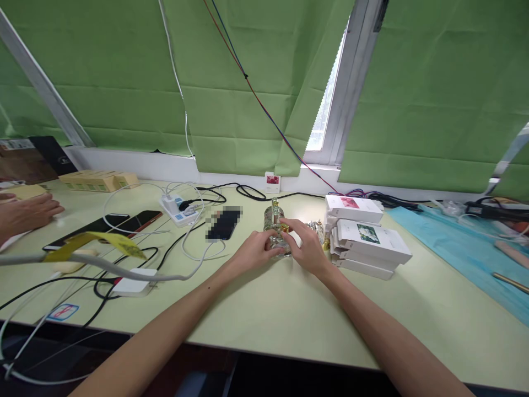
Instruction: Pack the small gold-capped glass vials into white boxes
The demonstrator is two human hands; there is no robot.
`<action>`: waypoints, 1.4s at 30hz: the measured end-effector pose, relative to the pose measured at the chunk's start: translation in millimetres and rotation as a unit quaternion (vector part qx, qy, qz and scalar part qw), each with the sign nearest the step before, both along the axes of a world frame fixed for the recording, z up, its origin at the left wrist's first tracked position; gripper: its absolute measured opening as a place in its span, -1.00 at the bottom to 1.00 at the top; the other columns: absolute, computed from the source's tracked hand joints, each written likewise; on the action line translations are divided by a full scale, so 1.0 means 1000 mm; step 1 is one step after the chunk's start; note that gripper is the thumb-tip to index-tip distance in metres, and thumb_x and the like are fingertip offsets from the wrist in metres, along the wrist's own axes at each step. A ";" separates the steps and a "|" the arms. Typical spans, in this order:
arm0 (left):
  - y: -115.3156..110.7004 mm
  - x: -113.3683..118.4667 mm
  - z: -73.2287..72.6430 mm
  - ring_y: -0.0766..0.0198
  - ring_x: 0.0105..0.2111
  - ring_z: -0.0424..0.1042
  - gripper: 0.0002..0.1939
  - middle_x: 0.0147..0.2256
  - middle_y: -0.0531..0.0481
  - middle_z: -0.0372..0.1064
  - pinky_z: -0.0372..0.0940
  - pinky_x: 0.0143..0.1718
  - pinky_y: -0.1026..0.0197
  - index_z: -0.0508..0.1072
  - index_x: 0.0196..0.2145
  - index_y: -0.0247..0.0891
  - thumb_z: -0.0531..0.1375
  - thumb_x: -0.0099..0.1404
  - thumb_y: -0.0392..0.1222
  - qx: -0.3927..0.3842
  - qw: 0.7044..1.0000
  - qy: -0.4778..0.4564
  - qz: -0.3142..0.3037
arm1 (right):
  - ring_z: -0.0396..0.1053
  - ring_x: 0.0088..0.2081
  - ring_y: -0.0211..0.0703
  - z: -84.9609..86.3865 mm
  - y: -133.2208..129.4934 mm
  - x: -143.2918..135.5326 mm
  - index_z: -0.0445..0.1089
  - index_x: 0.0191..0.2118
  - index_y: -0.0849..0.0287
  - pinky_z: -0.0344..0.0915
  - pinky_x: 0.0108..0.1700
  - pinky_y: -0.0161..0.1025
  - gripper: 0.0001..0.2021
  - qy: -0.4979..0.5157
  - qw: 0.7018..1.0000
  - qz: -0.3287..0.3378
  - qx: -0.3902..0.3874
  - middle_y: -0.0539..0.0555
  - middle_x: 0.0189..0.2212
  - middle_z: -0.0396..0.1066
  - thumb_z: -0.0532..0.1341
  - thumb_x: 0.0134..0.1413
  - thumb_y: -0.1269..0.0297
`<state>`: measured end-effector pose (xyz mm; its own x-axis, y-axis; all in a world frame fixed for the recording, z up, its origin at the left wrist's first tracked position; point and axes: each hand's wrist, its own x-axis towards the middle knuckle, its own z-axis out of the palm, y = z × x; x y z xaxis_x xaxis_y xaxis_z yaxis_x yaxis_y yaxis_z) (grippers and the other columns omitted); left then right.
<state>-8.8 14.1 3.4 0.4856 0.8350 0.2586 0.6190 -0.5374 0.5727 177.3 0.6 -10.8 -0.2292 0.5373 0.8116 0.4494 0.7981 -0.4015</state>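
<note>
Both my hands meet around shiny glass bottles with gold parts near the middle of the table. My left hand [257,251] has its fingers bent against the near side of the bottles [273,218]. My right hand [306,247] reaches in from the other side, its fingertips at a small gold part [285,226]. Just right of it lie more shiny, gold-trimmed pieces [316,229], partly hidden by the hand. Farther right, white boxes with flower pictures [386,243] are stacked.
A phone [223,225], a power strip [177,211] and tangled cables lie to the left. Another person's hand [33,212] is at the far left, near yellow boxes [97,181]. Blue sheeting [458,248] covers the right side. A small white box [272,182] stands behind.
</note>
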 end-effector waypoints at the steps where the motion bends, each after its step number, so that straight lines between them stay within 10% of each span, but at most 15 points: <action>1: 0.000 0.000 0.000 0.31 -0.58 0.20 -0.68 -0.61 0.14 0.21 -0.01 -0.51 0.25 0.44 -0.31 -0.24 0.21 0.29 0.10 0.000 1.000 0.000 -0.001 | 0.48 -0.01 -0.06 -0.001 0.001 0.000 0.37 0.12 0.05 0.45 -0.01 -0.08 -0.70 0.001 1.000 0.005 -0.001 0.14 -0.04 0.51 0.10 0.34 0.41; 42: -0.004 0.001 0.004 0.31 -0.58 0.20 -0.65 -0.61 0.13 0.24 -0.02 -0.52 0.24 0.46 -0.29 -0.24 0.20 0.28 0.13 -0.008 1.000 0.002 0.004 | 0.50 -0.12 -0.08 0.001 0.000 0.000 0.44 0.02 0.10 0.45 -0.08 -0.11 -0.78 0.003 0.999 -0.020 -0.025 0.13 -0.14 0.54 0.17 0.30 0.36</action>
